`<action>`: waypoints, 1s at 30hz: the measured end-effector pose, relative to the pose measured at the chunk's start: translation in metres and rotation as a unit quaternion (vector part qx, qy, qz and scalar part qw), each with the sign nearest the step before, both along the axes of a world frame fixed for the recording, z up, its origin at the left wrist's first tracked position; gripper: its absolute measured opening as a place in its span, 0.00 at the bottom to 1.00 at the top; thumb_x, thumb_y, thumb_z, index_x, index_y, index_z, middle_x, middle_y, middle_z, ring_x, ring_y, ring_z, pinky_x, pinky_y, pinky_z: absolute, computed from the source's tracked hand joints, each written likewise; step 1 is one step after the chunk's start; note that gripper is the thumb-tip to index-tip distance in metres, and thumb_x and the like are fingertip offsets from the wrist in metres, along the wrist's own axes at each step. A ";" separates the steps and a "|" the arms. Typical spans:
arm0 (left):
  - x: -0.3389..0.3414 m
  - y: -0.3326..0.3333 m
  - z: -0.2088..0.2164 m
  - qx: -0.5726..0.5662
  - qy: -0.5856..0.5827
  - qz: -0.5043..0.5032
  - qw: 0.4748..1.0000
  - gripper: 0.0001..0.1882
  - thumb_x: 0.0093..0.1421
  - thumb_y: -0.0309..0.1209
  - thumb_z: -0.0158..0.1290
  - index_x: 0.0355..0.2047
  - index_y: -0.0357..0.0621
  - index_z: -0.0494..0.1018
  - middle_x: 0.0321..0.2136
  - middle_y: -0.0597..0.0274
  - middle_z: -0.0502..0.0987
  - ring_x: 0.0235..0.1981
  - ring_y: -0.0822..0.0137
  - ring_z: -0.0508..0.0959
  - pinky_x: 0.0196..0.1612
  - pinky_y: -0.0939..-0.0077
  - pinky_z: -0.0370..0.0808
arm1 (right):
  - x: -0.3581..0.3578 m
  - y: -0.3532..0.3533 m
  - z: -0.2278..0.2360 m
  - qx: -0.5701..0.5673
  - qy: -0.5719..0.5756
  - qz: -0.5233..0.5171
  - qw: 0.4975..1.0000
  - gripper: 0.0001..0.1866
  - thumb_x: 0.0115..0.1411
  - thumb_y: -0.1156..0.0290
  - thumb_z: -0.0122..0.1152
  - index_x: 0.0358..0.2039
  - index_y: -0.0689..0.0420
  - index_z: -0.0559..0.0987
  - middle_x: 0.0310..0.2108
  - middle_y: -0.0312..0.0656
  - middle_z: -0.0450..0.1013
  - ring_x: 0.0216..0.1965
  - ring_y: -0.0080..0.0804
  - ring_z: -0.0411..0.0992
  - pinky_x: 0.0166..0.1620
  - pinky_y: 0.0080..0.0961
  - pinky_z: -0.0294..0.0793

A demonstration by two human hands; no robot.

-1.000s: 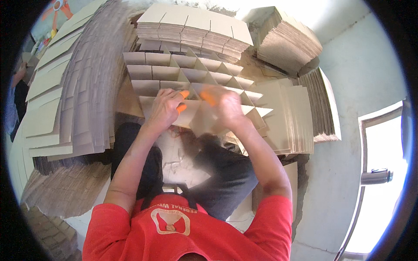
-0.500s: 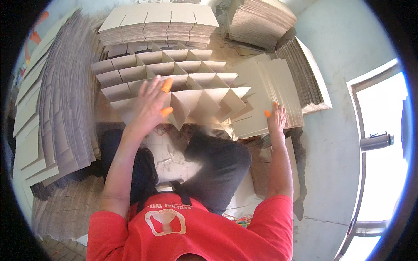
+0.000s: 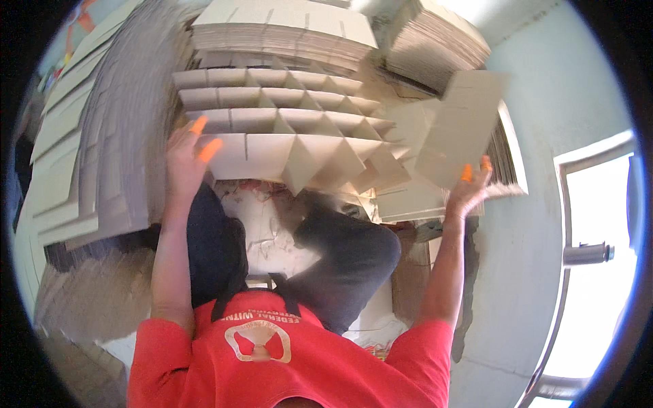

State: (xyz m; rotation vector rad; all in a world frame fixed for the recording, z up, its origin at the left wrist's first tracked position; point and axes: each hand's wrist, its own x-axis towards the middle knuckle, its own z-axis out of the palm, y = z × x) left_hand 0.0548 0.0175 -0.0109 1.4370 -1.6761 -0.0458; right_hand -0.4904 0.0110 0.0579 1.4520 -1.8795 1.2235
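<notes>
A half-built grid of crossed cardboard dividers (image 3: 265, 155) stands in front of me, its long strips running left to right. My left hand (image 3: 185, 163), orange covers on the thumb and a finger, is at the left end of the nearest strip. Its thumb and finger are apart, and whether they touch the strip is unclear. On the right, my right hand (image 3: 469, 194) grips the lower end of a slotted cardboard strip (image 3: 462, 126), raised and tilted, slightly blurred. Beneath it lies a spread pile of flat cardboard strips (image 3: 411, 200).
Tall leaning stacks of cardboard sheets (image 3: 129, 136) fill the left side. A stack of slotted strips (image 3: 282, 34) stands behind the grid, another stack (image 3: 435, 47) at the far right. My bent legs (image 3: 347, 262) lie below the grid. A wall (image 3: 544, 102) and bright window edge the right.
My right hand has lifted a cardboard strip off the pile at the right. My left hand has moved left, from over the grid to its left end. The view has shifted slightly.
</notes>
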 end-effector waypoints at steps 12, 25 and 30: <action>-0.010 -0.008 -0.023 -0.044 0.117 -0.068 0.990 0.07 0.50 0.19 0.60 0.31 0.38 0.78 0.27 0.54 0.79 0.30 0.55 0.76 0.35 0.65 0.72 | 0.231 -0.011 0.127 0.173 -0.109 0.436 0.876 0.29 0.55 0.88 0.62 0.59 0.62 0.72 0.58 0.47 0.71 0.52 0.24 0.73 0.54 0.25 0.77; -0.009 -0.007 -0.025 -0.035 0.147 -0.092 0.984 0.05 0.52 0.17 0.58 0.31 0.35 0.77 0.26 0.53 0.78 0.30 0.57 0.76 0.33 0.66 0.72 | 0.299 -0.061 0.085 0.176 0.038 0.471 0.864 0.27 0.54 0.85 0.66 0.56 0.60 0.76 0.44 0.51 0.79 0.30 0.17 0.74 0.35 0.21 0.76; -0.008 -0.012 -0.028 -0.040 0.165 -0.103 0.980 0.05 0.52 0.16 0.57 0.30 0.36 0.77 0.26 0.53 0.77 0.30 0.56 0.76 0.33 0.64 0.72 | 0.308 -0.060 0.088 0.213 0.048 0.451 0.866 0.25 0.56 0.84 0.64 0.56 0.63 0.75 0.45 0.52 0.78 0.39 0.24 0.75 0.42 0.25 0.77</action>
